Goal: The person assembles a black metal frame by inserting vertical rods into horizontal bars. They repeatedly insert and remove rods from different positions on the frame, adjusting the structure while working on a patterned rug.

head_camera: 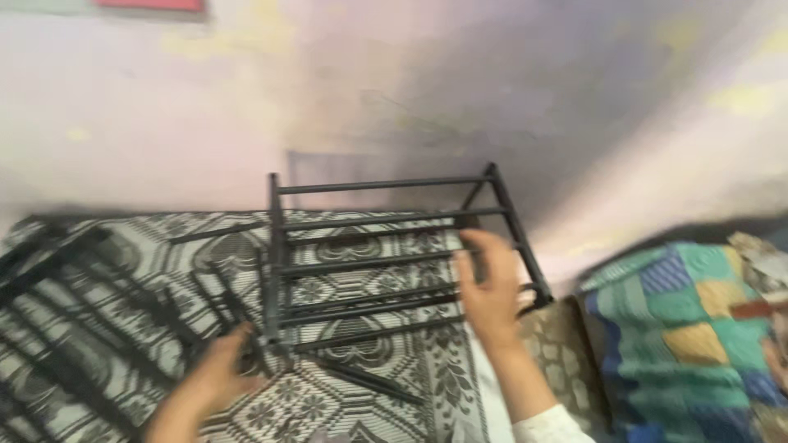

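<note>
A black metal rack frame (386, 246) with several horizontal bars stands tilted on a patterned black-and-white mat (353, 394) against a pale wall. My right hand (491, 287) grips the bars near the frame's right side. My left hand (220, 369) holds the lower left corner of the frame, where its upright post meets the mat. The picture is blurred by motion.
More black rods and another rack section (74, 287) lie on the mat at the left. A quilt of green, blue and yellow patches (689, 328) lies at the right. The pale wall (394, 90) fills the upper half of the view.
</note>
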